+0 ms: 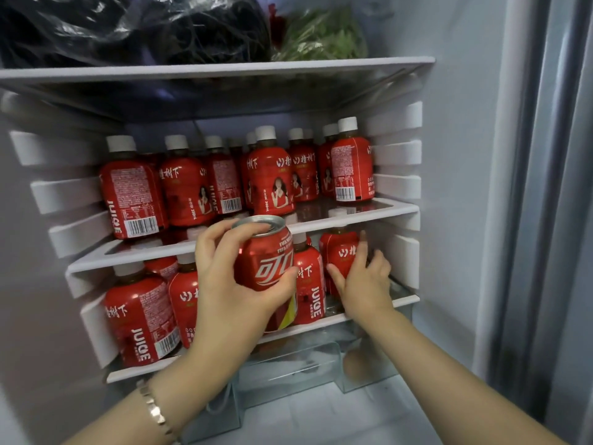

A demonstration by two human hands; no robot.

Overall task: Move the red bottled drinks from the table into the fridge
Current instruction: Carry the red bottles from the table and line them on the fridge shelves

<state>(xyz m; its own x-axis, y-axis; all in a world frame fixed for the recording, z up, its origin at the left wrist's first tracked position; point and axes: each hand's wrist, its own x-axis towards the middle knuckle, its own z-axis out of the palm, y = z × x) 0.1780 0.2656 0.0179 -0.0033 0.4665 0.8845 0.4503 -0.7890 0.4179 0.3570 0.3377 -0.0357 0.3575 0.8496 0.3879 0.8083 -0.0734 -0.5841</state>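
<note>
Several red juice bottles with white caps stand on the fridge's middle shelf (353, 216) and on its lower shelf (369, 313). My left hand (231, 284) grips a red drink can (268, 261) in front of the lower shelf's bottles. My right hand (362, 281) rests with spread fingers on a red bottle (341, 252) at the right end of the lower shelf. A second bottle (309, 290) stands between the can and that bottle. Another red bottle (141, 319) stands at the lower shelf's left end.
The top shelf (224, 70) carries dark plastic bags (128, 27) and leafy greens (324, 36). A clear drawer (305, 370) sits under the lower shelf. White rail ribs line both inner walls. The fridge's right wall and door seal (529, 187) lie at the right.
</note>
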